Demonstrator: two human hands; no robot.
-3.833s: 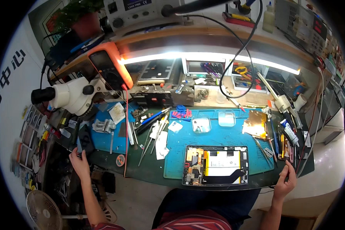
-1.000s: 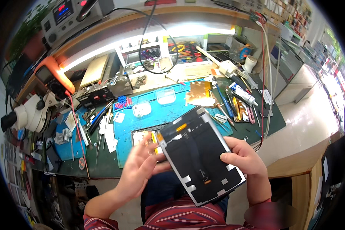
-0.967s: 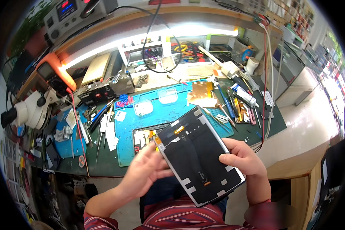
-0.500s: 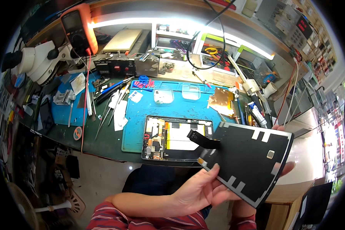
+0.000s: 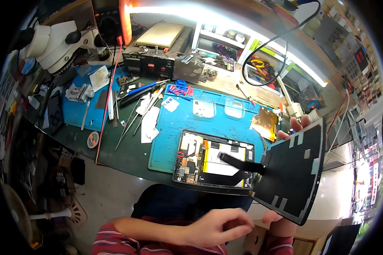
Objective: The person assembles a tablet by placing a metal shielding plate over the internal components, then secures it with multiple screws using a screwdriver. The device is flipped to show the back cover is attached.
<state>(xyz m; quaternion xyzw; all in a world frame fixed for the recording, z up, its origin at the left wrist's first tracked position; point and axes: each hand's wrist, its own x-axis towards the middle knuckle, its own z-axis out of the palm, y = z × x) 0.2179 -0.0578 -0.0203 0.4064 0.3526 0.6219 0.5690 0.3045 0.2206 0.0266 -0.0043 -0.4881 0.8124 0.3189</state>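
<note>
I start with the green bench (image 5: 127,155), which fills the middle of the frame, and the blue mat (image 5: 208,123) lying on it at centre. On the mat's lower half sits the opened tablet body (image 5: 212,159), its boards and pale battery bared.

At centre right, my right hand (image 5: 285,178) holds the black screen panel (image 5: 291,172) tilted up off the body: fingertips show over its top edge and a thumb or knuckle under its lower edge, so the hand clamps the sheet by its rims. The panel hangs just beside the body's right end, joined to it by black flat cables (image 5: 238,163) that cross the battery.

I judge the panel light, thin and stiff but brittle, glass that would crack if flexed or knocked on a corner, and its smooth back likely slippery. I would hold it by opposite edges, never by the cables, which look soft and easy to tear, and keep it near the body so they stay slack.

My left hand (image 5: 219,227), at bottom centre, is loosely curled and holds nothing.
</note>
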